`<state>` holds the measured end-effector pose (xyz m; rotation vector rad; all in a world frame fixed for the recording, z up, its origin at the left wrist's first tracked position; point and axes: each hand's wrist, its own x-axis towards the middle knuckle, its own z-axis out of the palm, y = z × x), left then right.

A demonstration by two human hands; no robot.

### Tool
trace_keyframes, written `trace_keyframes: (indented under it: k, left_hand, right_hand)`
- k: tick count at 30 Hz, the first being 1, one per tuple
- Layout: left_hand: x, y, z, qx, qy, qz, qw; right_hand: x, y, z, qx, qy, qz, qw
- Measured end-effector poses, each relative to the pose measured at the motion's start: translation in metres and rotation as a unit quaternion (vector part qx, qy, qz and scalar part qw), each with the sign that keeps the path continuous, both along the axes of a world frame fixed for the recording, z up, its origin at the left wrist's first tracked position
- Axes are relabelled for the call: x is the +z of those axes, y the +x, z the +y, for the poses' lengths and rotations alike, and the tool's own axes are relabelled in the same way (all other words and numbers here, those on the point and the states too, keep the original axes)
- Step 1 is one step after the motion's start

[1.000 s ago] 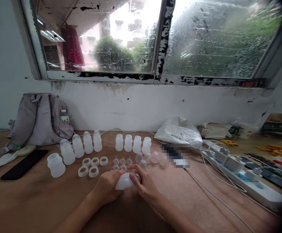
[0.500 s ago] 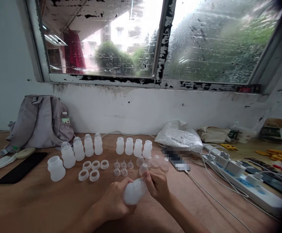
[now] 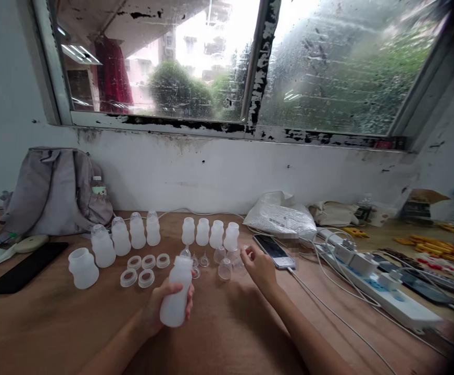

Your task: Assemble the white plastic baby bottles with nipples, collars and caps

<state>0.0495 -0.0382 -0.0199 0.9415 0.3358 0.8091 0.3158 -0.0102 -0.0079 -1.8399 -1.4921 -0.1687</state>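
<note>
My left hand point(image 3: 156, 307) is wrapped round a frosted white baby bottle point(image 3: 175, 298), tilted slightly right above the table. A ring collar sits on its neck, and a clear nipple tip shows above it. My right hand point(image 3: 260, 268) is away from the bottle, its fingers bent low over clear discs point(image 3: 238, 259) by the phone. Whatever its fingertips hold, if anything, is hidden. Loose clear nipples point(image 3: 204, 260) lie behind the held bottle, partly covered by it. Clear dome caps point(image 3: 224, 269) stand to the left of my right hand. Several white ring collars point(image 3: 128, 277) lie left of the bottle.
Open bottles point(image 3: 202, 232) stand in a back row; capped bottles point(image 3: 102, 247) and one open bottle point(image 3: 83, 269) stand left. A plugged-in phone point(image 3: 274, 251), a bubble-wrap bag point(image 3: 279, 216) and a power strip point(image 3: 402, 307) with cables lie right. A black phone point(image 3: 26, 268) and backpack point(image 3: 55, 192) are left.
My left hand has moved left with the bottle, which now stands more upright. My right hand has left the bottle's top and moved to the discs. The camera view has shifted slightly.
</note>
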Motion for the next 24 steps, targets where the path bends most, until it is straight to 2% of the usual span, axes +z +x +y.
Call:
trace_keyframes:
  k: [3,8,12,15,16,17,19,21,22,24]
  left_hand:
    - [-0.002,0.003,0.007,0.079,-0.018,-0.003,0.997]
    - [-0.005,0.003,0.011,0.154,-0.057,0.013,0.986]
    - [-0.001,0.005,0.008,0.208,-0.042,0.021,0.977]
    - [-0.002,0.006,0.008,0.263,0.023,0.115,0.958]
    - [-0.003,0.006,0.009,0.294,0.07,0.178,0.937]
    - [-0.004,0.005,0.009,0.328,0.131,0.251,0.901]
    - [-0.007,0.003,0.01,0.379,0.283,0.388,0.791]
    - [-0.01,0.001,0.009,0.391,0.413,0.469,0.676]
    - [-0.011,0.001,0.009,0.384,0.455,0.492,0.635]
    - [-0.013,0.001,0.007,0.369,0.503,0.513,0.59]
  right_hand:
    - [-0.008,0.001,0.007,-0.058,-0.102,-0.059,0.991]
    - [-0.013,-0.006,0.007,-0.066,-0.155,-0.081,0.982]
    - [-0.013,-0.007,0.005,-0.044,-0.117,-0.034,0.992]
    - [-0.011,-0.011,0.001,-0.001,-0.02,0.014,1.0]
    - [-0.01,-0.015,-0.001,0.024,0.016,0.026,0.999]
    - [-0.008,-0.02,-0.005,0.055,0.045,0.039,0.997]
    - [-0.004,-0.033,-0.013,0.131,0.07,0.071,0.986]
    - [-0.001,-0.05,-0.023,0.208,0.052,0.11,0.971]
    - [0.001,-0.059,-0.027,0.24,0.036,0.132,0.961]
    - [0.001,-0.075,-0.035,0.3,-0.003,0.176,0.937]
